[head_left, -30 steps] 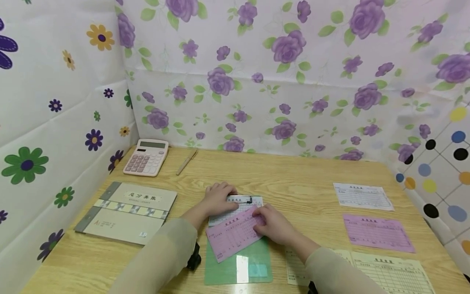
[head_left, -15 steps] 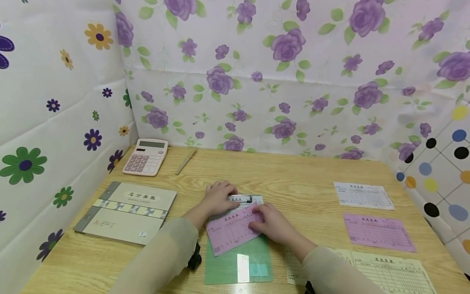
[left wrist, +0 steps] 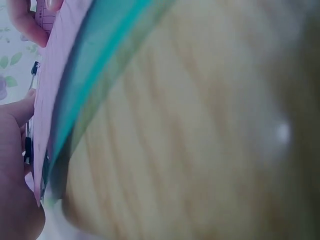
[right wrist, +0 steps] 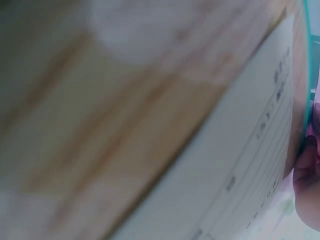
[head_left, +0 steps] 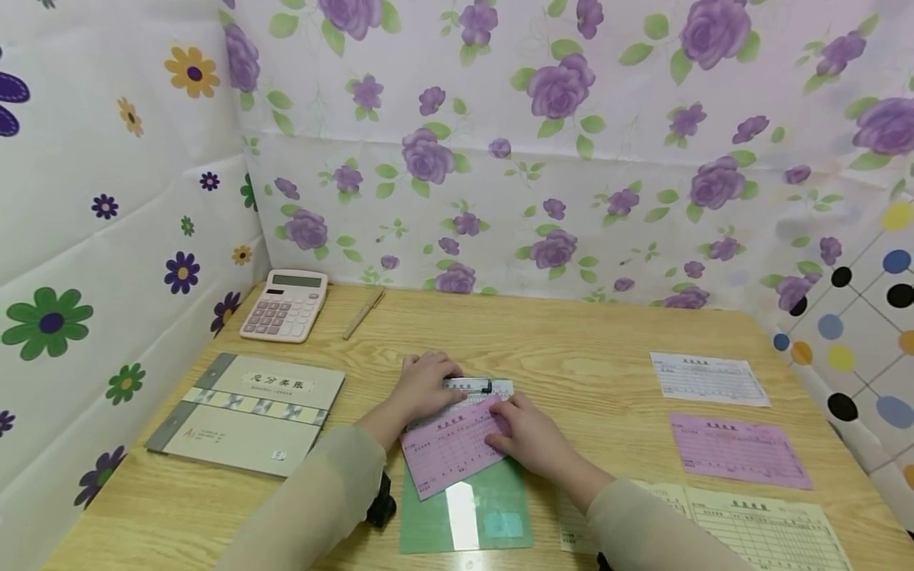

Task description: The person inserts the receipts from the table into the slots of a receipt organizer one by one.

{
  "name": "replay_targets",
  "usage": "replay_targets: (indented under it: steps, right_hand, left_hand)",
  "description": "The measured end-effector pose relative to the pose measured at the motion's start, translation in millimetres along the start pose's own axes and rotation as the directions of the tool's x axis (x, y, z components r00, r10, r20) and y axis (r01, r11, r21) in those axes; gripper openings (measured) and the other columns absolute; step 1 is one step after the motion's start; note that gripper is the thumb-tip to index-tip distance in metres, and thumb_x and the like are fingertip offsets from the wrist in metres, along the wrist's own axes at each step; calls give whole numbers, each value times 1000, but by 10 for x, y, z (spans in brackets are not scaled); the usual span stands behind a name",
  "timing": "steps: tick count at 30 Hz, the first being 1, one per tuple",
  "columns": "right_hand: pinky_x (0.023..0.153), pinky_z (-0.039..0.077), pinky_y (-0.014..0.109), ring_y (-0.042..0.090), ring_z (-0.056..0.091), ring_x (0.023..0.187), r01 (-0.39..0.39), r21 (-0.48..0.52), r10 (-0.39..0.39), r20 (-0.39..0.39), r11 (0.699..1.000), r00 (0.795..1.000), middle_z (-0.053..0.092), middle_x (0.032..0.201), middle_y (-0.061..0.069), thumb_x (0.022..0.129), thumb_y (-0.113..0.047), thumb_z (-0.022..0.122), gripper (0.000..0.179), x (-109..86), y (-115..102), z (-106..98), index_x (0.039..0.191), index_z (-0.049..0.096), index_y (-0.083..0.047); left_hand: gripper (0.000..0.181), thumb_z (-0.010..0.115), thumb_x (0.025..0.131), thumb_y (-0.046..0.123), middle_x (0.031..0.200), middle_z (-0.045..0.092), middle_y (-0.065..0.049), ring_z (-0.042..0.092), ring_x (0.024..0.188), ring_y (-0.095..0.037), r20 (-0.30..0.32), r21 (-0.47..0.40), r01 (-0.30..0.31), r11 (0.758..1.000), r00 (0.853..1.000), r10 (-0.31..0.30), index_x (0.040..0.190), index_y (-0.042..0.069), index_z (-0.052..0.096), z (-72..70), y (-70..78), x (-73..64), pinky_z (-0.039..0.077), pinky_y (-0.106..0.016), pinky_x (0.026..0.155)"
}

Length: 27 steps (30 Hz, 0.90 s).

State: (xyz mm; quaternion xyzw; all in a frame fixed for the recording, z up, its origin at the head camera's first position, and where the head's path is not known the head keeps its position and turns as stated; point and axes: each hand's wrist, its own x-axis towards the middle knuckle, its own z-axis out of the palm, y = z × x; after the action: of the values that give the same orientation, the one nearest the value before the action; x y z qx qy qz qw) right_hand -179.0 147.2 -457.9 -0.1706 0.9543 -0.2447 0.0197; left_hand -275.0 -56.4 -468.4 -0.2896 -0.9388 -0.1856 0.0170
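A green clipboard point(head_left: 428, 527) lies on the wooden table, a white form slip point(head_left: 503, 388) at its top beneath the metal clip point(head_left: 471, 385). My left hand point(head_left: 426, 386) grips the clipboard's top, fingers over the far edge and thumb at the clip. With my right hand point(head_left: 531, 436) I pinch a pink form slip point(head_left: 450, 456) by its right end, tilted across the board and partly covering the white slip. In the left wrist view, the left thumb point(left wrist: 25, 106) is by the clip beside the pink slip. The right wrist view shows only part of the right hand point(right wrist: 307, 185).
On the right lie a white slip point(head_left: 710, 379), another pink slip point(head_left: 739, 450) and yellow slips point(head_left: 771, 527), one partly under the right forearm. On the left are a ledger point(head_left: 250, 412), a calculator point(head_left: 286, 306) and a pen point(head_left: 364, 314). Floral cloth walls point(head_left: 485, 190) enclose the table.
The pink slip has shifted slightly up toward the clip and covers more of the white slip, moving with my right hand. My left hand stays at the clip.
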Motion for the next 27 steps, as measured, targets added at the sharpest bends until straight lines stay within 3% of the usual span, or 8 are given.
replay_targets:
  steps: [10,18,27]
  right_hand:
    - [74,48,38,17,52,78,51,-110,-50,14,993,999,50,105,11,87,-29,68,47,37,-34,33,125,55,-5]
    - [67,49,35,16,48,70,-14,-164,20,35,986,999,48,103,14,92,-30,61,48,61,-86,40,126,50,0]
    - [55,45,32,17,47,62,-107,-166,108,-1,980,994,42,102,17,94,-30,58,46,102,-101,67,121,47,5]
  left_hand:
    - [31,63,88,42,93,57,7,51,88,-12,46,76,-112,991,993,109,107,18,69,-51,-80,9,31,-37,89]
    - [27,62,90,36,92,59,5,54,86,-14,77,23,-110,994,991,108,104,15,69,-115,-31,28,31,-40,88]
    - [25,61,91,37,94,60,6,55,89,-13,120,17,-88,996,989,86,102,16,69,-169,23,60,29,-43,91]
